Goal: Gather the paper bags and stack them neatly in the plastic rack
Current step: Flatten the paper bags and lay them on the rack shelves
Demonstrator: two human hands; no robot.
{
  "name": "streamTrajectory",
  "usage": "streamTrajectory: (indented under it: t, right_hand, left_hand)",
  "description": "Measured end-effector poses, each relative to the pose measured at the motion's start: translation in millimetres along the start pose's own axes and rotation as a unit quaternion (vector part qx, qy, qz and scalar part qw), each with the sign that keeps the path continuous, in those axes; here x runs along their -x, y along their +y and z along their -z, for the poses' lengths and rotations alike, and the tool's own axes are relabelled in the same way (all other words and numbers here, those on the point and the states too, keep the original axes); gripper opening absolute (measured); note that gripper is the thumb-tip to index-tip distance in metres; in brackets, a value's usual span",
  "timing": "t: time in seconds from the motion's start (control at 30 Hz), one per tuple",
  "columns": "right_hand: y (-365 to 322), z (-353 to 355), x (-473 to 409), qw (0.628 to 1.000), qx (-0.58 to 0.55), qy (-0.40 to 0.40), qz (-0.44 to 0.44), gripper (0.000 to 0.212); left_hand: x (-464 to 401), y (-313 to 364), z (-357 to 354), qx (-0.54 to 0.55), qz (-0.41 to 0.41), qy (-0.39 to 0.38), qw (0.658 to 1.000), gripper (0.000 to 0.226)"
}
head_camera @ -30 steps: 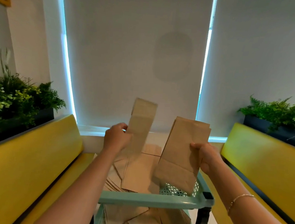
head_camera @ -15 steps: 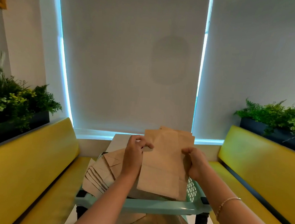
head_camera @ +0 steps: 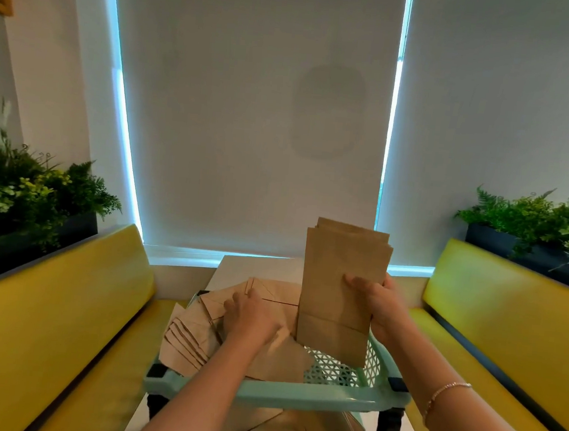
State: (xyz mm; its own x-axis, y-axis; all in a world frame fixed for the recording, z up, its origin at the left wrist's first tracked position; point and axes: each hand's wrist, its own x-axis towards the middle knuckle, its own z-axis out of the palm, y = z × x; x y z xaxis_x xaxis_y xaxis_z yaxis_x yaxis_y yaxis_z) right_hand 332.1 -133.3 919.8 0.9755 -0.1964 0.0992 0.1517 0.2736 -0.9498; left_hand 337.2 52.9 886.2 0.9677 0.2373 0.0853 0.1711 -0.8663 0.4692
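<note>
A café or diner booth. Two yellow padded benches (head_camera: 62, 302) face each other across a table (head_camera: 254, 267). Planter boxes (head_camera: 531, 250) sit behind them, under drawn roller blinds (head_camera: 251, 109).

Both forearms are bare, with no sleeves showing; a thin beaded bracelet (head_camera: 446, 391) circles the right wrist.

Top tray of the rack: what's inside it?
Loose brown paper bags fanned across the left side of the top tray, under the left hand. The right hand holds upright bags. The tray floor beneath the pile is covered.
</note>
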Motion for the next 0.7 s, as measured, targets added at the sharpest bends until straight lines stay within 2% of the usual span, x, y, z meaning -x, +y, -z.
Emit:
streamTrajectory:
  t: [0.07,0.23,0.4,0.5,0.57,0.63,0.7]
  right_hand:
    - [1.9,1.8,2.9,1.000,0.007,-0.020,-0.014,0.025]
    - [15.4,5.0,6.7,0.995,0.064,-0.042,-0.066,0.022]
    - [16.2,4.4,6.5,0.991,0.090,-0.048,-0.091,0.020]
    - [17.5,5.4,4.0,0.991,0.086,-0.038,-0.096,0.023]
    - [17.4,5.5,3.2,0.991,0.086,-0.032,-0.100,0.031]
    - [16.9,5.9,3.1,0.991,0.086,-0.028,-0.099,0.028]
    - [14.0,5.3,4.2,0.992,0.079,-0.017,-0.092,0.022]
  left_hand:
    - [-0.8,-3.4,-4.9,-0.034,0.021,-0.026,0.999,0.093]
    - [-2.4,-1.0,-9.9,-0.051,0.072,-0.025,0.996,0.096]
    - [-8.6,-3.8,-11.7,0.033,0.097,-0.041,0.994,0.098]
    - [-12.1,-6.6,-10.7,0.055,0.087,-0.017,0.995,0.079]
    - [-12.0,-7.7,-5.7,0.054,0.064,-0.001,0.997,0.052]
    - [-9.9,-6.9,0.6,0.057,0.033,-0.008,0.998,0.028]
    - [-9.2,-6.2,7.7,0.074,0.011,-0.007,0.997,0.030]
